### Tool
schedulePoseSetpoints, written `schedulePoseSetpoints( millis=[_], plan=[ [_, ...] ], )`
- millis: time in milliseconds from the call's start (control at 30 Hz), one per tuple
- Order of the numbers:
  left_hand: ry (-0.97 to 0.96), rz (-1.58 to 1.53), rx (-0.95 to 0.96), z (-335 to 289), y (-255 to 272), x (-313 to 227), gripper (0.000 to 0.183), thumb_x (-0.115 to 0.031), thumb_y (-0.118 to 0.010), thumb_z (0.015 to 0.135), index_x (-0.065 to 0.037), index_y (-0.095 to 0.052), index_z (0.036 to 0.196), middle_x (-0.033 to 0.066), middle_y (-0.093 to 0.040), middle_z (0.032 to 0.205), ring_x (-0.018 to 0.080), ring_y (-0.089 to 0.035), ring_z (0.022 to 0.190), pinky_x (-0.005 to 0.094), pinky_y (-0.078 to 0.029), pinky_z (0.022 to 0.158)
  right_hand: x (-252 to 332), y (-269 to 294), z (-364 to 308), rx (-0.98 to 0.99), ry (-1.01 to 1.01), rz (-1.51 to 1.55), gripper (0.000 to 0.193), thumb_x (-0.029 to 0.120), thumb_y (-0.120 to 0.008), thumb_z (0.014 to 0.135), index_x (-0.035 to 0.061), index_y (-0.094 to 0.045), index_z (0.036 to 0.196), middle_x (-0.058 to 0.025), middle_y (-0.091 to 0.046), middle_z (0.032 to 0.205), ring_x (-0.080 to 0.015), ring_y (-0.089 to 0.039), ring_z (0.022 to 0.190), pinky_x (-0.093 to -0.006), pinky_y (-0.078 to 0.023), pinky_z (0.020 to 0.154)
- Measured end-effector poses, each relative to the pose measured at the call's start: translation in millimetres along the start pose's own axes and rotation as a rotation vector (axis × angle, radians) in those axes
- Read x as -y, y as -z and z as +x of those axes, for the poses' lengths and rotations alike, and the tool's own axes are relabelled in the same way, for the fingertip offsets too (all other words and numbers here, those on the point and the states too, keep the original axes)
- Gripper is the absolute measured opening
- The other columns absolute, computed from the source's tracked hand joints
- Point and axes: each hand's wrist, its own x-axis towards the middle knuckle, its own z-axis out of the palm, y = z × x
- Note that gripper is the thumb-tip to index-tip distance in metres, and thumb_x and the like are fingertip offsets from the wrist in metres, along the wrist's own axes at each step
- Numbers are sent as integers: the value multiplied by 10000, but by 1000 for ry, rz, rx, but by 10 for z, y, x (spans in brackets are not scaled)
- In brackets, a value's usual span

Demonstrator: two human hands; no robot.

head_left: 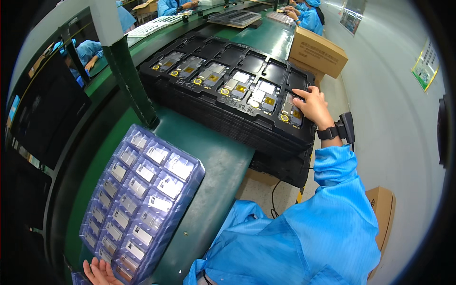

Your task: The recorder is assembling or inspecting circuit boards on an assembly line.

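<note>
My right hand (313, 108) is over the right end of a black plastic tray (190, 46). Its thumb and index finger are apart, at the upper end of a circuit board (290, 111) lying in the last pocket of the front row. More circuit boards (236, 83), with yellow round parts, fill that row. At the lower left, my left hand (100, 274) has its fingers stretched out beside the near end of a clear bluish blister tray (202, 172). Small silvery flat parts (178, 166) sit in the blister tray's pockets. Nothing shows in the left hand.
The black tray tops a stack of similar trays (223, 124) on the green bench (209, 209). A green-and-white post (128, 80) rises behind the blister tray. Cardboard boxes (318, 50) stand at the far right by the wall. Co-workers in blue (311, 19) sit farther along the line.
</note>
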Motion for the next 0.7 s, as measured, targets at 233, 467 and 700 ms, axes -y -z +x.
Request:
schedulePoseSetpoints(
  millis=[233, 467, 700],
  plan=[
    [25, 80, -235, 2, -89, -127, 366, -191, -499, 877, -44, -393, 1195, 95, -531, 1000, 148, -523, 847, 263, -435, 764, 939, 309, -663, -386, 480, 249, 226, 130, -629, 729, 67, -608, 945, -151, -516, 1038, -302, -490, 972, -380, -390, 815],
    [12, 109, -183, 83, 34, -73, 240, -121, -500, 867, -26, -460, 1083, 91, -593, 893, 35, -418, 502, 160, -310, 418, 2348, -83, -1480, 53, 1027, 702, 144, 94, -669, 644, 54, -613, 770, -82, -539, 793, -268, -495, 754, -350, -397, 666],
    [13, 203, -303, 199, 562, -56, 235, -123, -494, 868, -27, -465, 1080, 96, -596, 898, 44, -433, 520, 169, -334, 434, 2683, -24, -1750, 325, 1235, 378, 213, 168, -720, 575, 30, -614, 699, -95, -485, 784, -271, -458, 800, -377, -352, 694]
  ],
)
